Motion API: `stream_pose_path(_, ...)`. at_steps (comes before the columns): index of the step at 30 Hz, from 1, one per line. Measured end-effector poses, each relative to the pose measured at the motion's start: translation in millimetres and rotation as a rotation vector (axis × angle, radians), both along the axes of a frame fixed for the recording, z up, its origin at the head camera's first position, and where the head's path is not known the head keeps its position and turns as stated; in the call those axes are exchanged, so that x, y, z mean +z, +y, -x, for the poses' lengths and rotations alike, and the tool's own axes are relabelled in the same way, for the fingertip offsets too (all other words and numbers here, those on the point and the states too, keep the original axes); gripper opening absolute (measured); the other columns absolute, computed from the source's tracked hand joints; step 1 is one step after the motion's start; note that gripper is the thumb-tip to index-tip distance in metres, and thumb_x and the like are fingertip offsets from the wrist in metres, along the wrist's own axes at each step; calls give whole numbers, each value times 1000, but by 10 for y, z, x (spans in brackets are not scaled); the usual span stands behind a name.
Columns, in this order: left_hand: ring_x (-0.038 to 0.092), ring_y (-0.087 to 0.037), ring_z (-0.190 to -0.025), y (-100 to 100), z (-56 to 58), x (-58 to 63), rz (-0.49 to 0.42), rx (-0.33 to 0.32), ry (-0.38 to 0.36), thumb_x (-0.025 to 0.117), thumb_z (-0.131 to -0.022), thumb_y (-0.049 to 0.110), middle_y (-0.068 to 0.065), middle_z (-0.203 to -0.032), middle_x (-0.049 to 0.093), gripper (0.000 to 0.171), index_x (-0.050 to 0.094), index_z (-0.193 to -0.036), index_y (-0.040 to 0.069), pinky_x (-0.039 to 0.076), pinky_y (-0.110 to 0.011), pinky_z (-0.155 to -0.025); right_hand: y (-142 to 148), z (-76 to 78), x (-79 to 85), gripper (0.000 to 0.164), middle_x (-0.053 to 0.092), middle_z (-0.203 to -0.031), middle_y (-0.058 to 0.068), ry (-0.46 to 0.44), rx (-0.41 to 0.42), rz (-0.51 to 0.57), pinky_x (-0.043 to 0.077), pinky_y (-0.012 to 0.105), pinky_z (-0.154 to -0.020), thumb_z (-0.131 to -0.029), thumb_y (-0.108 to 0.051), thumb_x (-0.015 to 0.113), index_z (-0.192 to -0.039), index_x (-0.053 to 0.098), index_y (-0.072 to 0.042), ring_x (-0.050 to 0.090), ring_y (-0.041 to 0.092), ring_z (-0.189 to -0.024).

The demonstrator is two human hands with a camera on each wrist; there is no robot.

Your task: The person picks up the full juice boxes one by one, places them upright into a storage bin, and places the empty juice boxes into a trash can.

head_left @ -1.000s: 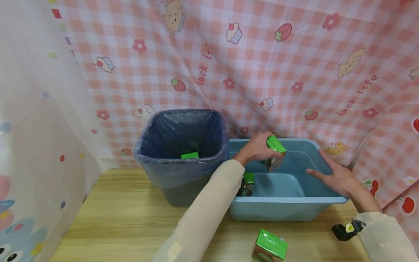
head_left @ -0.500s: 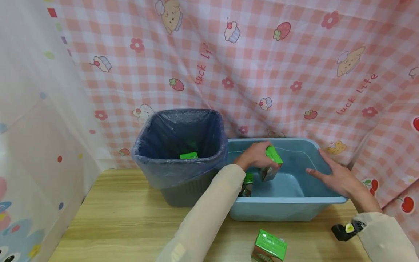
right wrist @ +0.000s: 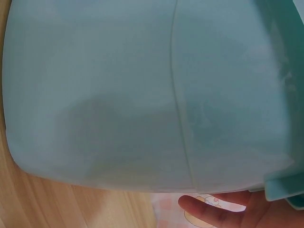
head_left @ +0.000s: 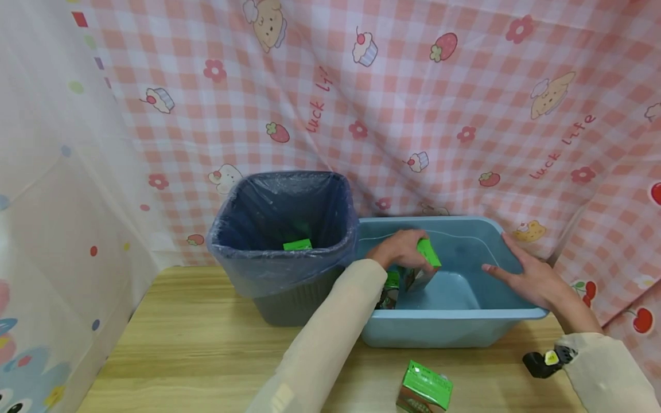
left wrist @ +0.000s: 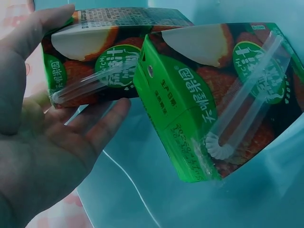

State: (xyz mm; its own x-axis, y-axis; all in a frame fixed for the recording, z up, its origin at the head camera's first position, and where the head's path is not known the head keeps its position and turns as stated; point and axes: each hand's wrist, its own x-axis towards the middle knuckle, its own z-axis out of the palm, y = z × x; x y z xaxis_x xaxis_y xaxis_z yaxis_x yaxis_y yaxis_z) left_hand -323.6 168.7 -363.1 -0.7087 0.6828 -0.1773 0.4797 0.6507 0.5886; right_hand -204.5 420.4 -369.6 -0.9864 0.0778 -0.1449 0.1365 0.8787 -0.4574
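Observation:
My left hand point(head_left: 400, 250) reaches down into the blue basin point(head_left: 444, 314) and grips a juice box point(head_left: 428, 254) with a green end. In the left wrist view, the thumb lies over this juice box point(left wrist: 80, 61) and fingers are beneath it. Beside it is a second juice box point(left wrist: 190, 114), a straw in clear wrap on its face; the head view shows this juice box point(head_left: 391, 291) at the basin's left end. My right hand point(head_left: 537, 281) rests at the basin's right rim, thumb and forefinger extended. The right wrist view shows its fingers point(right wrist: 209, 211) by the rim.
Left of the basin stands a bin point(head_left: 289, 304) lined with a plastic bag, a green-ended box point(head_left: 298, 245) inside it. Another juice box point(head_left: 426, 387) lies on the wooden table point(head_left: 206, 355) in front of the basin. A checked curtain point(head_left: 310, 103) hangs close behind.
My left hand has lowered the juice box deeper into the basin and slightly leftward, toward the other box. The right hand has stayed at the rim.

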Motion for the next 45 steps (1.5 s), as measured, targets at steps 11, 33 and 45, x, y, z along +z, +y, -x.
stream_pose_path(11, 52, -12, -91, -28, 9, -21, 49, -36, -11, 79, -83, 31, 2, -110, 56, 60, 54, -136, 16, 46, -22, -74, 7, 4, 7, 98, 11, -151, 45, 7, 8, -10, 28, 79, -95, -96, -64, 47, -157, -12, -15, 26, 71, -126)
stream_pose_path(33, 51, -13, -93, -43, 29, -62, 209, -85, 9, 80, -83, 29, 1, -114, 55, 57, 56, -135, 21, 47, -25, -72, 4, 3, -5, 101, 12, -150, 46, -2, -10, 4, 28, 80, -94, -94, -66, 48, -157, -12, -15, 27, 71, -124)
stream_pose_path(45, 51, -11, -95, -30, 15, -73, 296, -76, 32, 81, -84, 25, 3, -117, 56, 56, 57, -134, 23, 47, -23, -74, 2, 12, -13, 102, 11, -150, 45, -7, -11, 17, 28, 80, -93, -93, -68, 49, -157, -13, -17, 27, 71, -124)
